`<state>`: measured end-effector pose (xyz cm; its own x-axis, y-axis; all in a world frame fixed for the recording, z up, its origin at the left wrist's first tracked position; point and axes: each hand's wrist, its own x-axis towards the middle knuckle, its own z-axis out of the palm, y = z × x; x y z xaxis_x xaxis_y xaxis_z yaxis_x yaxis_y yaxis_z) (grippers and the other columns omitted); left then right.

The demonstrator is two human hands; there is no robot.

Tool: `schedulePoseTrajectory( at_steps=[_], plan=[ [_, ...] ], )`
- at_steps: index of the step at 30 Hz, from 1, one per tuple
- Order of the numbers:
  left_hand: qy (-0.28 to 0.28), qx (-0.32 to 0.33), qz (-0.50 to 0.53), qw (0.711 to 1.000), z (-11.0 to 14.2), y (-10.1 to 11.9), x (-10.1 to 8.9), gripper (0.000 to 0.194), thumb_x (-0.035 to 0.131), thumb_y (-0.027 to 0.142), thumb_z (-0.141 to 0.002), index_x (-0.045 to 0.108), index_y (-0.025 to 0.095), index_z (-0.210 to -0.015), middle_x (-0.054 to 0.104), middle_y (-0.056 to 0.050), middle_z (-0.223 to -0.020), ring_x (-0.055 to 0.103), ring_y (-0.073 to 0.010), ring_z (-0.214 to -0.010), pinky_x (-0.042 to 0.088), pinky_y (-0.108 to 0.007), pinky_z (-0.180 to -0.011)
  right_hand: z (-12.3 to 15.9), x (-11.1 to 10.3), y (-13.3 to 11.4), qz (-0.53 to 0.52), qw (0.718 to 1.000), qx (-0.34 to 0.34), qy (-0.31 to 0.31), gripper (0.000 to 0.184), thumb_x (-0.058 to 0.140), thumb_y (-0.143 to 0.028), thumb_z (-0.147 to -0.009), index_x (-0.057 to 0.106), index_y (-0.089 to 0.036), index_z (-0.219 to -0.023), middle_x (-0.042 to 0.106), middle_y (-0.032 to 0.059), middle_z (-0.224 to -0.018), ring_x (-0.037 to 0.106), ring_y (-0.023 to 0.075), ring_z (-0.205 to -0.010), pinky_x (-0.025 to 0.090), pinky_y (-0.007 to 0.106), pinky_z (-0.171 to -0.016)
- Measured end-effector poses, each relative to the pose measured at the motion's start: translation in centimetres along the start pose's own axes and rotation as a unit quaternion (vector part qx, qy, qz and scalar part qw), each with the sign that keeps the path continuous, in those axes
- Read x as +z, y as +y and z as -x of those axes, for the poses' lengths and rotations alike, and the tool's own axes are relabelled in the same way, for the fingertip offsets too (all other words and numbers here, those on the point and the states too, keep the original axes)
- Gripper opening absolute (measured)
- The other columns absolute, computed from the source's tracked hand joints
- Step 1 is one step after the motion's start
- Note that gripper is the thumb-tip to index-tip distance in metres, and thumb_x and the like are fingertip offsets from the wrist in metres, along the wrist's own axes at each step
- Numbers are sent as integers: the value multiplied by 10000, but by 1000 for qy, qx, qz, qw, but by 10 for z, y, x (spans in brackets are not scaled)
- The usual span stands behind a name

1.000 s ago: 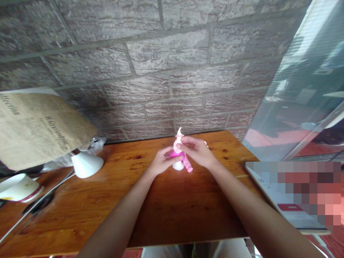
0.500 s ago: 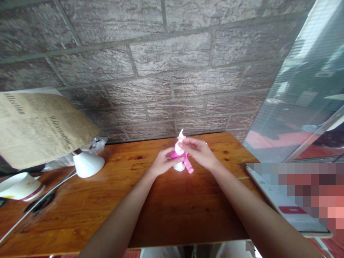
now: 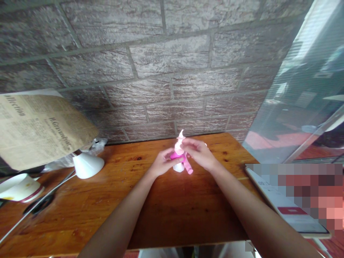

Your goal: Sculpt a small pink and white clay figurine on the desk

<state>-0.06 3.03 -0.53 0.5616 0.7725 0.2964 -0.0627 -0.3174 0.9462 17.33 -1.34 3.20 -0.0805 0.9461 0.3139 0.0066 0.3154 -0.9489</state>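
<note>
A small figure point(image 3: 178, 147), pale pink on top with a pointed hat-like tip, stands upright between my hands above the wooden table. Around its middle is a bright magenta part, and a thick pink piece point(image 3: 188, 167) slants down to the right from it. The white rounded bottom point(image 3: 178, 167) shows below. My left hand point(image 3: 164, 161) is closed on the magenta middle from the left, thumb across the front. From the right, my right hand point(image 3: 199, 152) pinches the pale upper part with thumb and fingers. Its fingertips partly cover that side.
A stone-patterned wall rises behind the wooden table point(image 3: 161, 208). On the left are a lamp with a printed paper shade point(image 3: 40, 125) and white base point(image 3: 88, 166), a white paper cup point(image 3: 20, 188) on its side and black scissors point(image 3: 39, 204). A tablet-like screen point(image 3: 290, 200) lies at right.
Both hands keep their grip on the figure, with only tiny finger shifts. The whole view has drifted slightly, so things sit a little lower and further right than a second ago.
</note>
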Motion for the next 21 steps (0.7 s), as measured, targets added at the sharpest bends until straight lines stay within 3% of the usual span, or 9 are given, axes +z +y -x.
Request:
schedulePoseTrajectory(
  at_steps=[5, 12, 16, 21],
  plan=[
    [-8, -8, 3, 1000, 0, 1, 0, 341, 765, 289, -737, 691, 137, -1033, 727, -80, -1040, 676, -205, -933, 505, -312, -870, 0, 0, 0, -8, 1000, 15, 9, 289, 706, -417, -750, 677, -159, -876, 684, 19, -769, 605, 125, -663, 472, 250, -615],
    [-1, -2, 15, 1000, 0, 0, 1, 348, 775, 297, -722, 697, 132, -1019, 736, -80, -1028, 691, -215, -915, 518, -331, -871, 1, 3, -4, -17, 1000, -12, -2, 293, 731, -420, -730, 674, -169, -870, 706, 34, -855, 647, 151, -779, 506, 274, -738],
    [-5, -4, 18, 1000, 0, 0, 1, 364, 775, 308, -719, 695, 132, -1027, 737, -84, -1029, 693, -222, -923, 521, -336, -870, 1, 2, -2, -7, 999, -6, -35, 296, 676, -457, -781, 693, -177, -876, 713, 24, -836, 644, 140, -708, 496, 252, -654],
    [0, -18, 17, 1000, 0, -2, 0, 379, 779, 301, -717, 691, 121, -1039, 728, -97, -1055, 687, -219, -935, 513, -336, -884, 0, -1, 1, -5, 1000, 19, -6, 334, 654, -460, -794, 706, -169, -948, 691, 5, -738, 607, 116, -611, 459, 233, -581]
  ],
)
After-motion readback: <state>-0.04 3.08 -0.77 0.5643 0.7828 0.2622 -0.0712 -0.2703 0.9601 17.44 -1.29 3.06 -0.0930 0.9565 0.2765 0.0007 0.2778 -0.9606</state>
